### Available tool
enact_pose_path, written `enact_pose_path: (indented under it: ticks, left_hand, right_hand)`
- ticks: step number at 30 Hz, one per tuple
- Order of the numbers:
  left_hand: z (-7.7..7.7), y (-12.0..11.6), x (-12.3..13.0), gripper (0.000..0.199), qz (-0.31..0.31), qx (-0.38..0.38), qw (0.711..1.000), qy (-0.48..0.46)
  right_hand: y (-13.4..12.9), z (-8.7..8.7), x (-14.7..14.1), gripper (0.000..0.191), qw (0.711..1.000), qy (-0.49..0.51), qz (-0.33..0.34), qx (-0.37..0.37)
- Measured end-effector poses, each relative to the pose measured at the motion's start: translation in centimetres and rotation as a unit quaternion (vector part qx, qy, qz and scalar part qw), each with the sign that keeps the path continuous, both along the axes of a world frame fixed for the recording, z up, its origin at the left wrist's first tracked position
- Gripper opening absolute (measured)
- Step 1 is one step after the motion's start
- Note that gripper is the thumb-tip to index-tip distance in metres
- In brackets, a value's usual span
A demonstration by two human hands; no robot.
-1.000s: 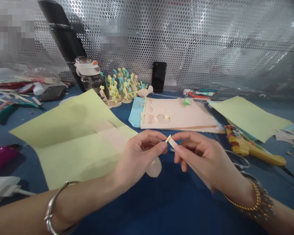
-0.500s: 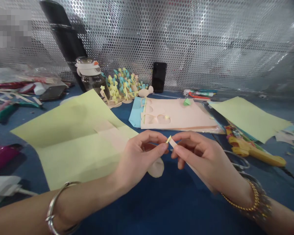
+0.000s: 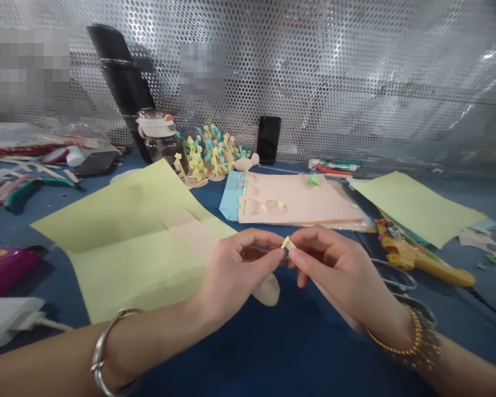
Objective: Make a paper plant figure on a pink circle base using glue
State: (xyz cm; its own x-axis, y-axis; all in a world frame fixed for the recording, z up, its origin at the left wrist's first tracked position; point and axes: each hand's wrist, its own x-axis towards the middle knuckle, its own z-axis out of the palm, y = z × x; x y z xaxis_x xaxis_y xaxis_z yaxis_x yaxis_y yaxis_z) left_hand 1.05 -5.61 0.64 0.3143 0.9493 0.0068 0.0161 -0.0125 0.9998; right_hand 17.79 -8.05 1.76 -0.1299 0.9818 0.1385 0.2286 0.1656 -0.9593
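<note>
Between thumb and forefinger, my left hand (image 3: 243, 270) is closed on a small yellow paper piece (image 3: 285, 241). My right hand (image 3: 334, 270) pinches a pale paper strip (image 3: 334, 302), whose long tail runs down under the palm. The strip's upper end meets the yellow piece at the fingertips; whether they are joined I cannot tell. Under my left hand lies a pale rounded paper cutout (image 3: 268, 290), partly covered. A large creased yellow sheet (image 3: 136, 264) spreads out beneath and left of that hand.
Pink paper (image 3: 293, 193) lies ahead. Small paper stars on stems (image 3: 209, 151) stand near a lidded jar (image 3: 159, 135) and an upright phone (image 3: 268, 139). At right are a yellow glue gun (image 3: 421, 256), its cord and yellow sheets (image 3: 421, 204). Pliers (image 3: 33, 190) lie far left.
The view has shifted slightly, so most things sit a little lower in the picture. My two hands' fingertips have come closer together around the yellow piece and the strip's end.
</note>
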Motion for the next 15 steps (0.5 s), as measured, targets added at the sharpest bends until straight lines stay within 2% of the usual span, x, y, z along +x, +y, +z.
enact_pose_path:
  ticks: [15]
  left_hand:
    - [0.44, -0.42, 0.02, 0.008, -0.006, 0.019, 1.000, -0.018]
  right_hand:
    - [-0.04, 0.14, -0.13, 0.011, 0.999, -0.029, -0.029, 0.002]
